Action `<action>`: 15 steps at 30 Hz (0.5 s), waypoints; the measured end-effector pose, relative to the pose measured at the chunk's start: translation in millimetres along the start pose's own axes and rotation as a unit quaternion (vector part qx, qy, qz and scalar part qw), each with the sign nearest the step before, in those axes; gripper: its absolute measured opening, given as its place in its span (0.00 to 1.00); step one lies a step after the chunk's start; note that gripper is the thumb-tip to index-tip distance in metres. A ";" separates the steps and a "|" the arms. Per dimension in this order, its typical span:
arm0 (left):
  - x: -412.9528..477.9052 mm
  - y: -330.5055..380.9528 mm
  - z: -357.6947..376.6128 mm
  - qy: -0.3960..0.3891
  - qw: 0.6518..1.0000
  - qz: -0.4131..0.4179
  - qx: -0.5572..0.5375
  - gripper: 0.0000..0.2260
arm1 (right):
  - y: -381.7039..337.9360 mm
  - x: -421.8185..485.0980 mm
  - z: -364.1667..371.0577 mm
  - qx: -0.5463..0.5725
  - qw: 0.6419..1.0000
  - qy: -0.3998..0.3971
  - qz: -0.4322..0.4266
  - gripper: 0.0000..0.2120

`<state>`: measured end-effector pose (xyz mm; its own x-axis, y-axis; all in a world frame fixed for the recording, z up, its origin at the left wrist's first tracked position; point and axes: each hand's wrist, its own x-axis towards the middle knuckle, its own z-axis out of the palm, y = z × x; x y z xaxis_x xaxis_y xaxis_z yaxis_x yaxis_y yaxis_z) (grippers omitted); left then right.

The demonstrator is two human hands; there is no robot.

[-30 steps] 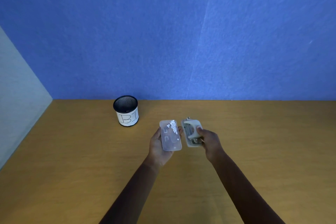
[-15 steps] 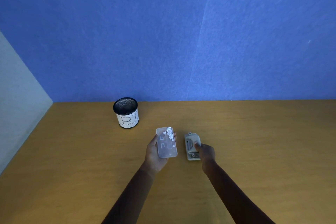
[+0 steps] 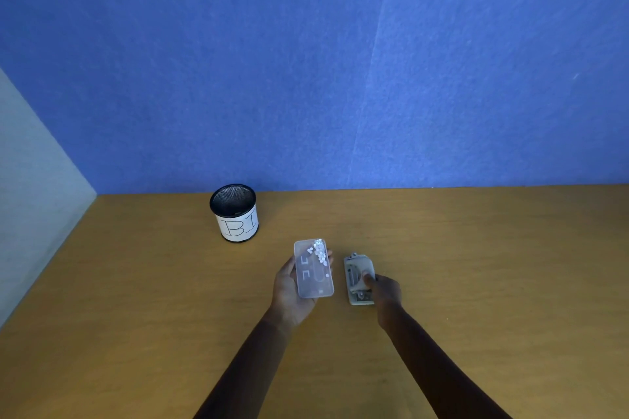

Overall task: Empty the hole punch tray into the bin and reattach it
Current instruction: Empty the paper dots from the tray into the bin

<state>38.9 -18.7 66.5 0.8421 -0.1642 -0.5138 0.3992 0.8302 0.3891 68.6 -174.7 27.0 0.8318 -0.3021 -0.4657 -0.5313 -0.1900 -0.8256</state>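
My left hand (image 3: 289,292) holds the clear plastic tray (image 3: 313,270) flat, open side up, above the wooden desk. White paper dots (image 3: 320,250) are heaped at the tray's far right corner. To its right the grey hole punch (image 3: 357,277) lies on the desk with its underside up, and my right hand (image 3: 383,292) grips it from the near right, thumb across its middle. The black mesh bin (image 3: 235,213), with a white label reading "BI", stands upright behind and left of the tray.
The wooden desk (image 3: 476,265) runs to a blue wall (image 3: 340,78) at the back and a pale panel (image 3: 30,197) at the left.
My right hand has lowered the hole punch onto the desk and drawn it away to the right of the tray. My left hand has kept the tray almost in place, shifting slightly left.
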 end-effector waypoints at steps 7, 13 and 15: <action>0.5 -0.4 0.4 -0.002 1.000 0.000 0.009 0.20 | -0.8 -1.9 -3.5 -0.035 0.999 -0.002 -0.019 0.13; -0.3 1.8 5.0 -0.014 1.000 0.007 0.023 0.19 | -16.1 -15.7 -8.2 -0.042 0.987 0.089 -0.127 0.18; -0.1 1.6 8.5 -0.021 0.999 0.017 0.039 0.18 | -24.5 -25.5 -3.2 0.012 0.988 0.063 -0.139 0.15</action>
<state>42.6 -21.8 73.6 0.8689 -0.1607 -0.4682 0.3970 0.7912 0.4652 59.8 -165.3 60.1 0.9179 -0.3547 -0.1777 -0.2793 -0.2597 -0.9244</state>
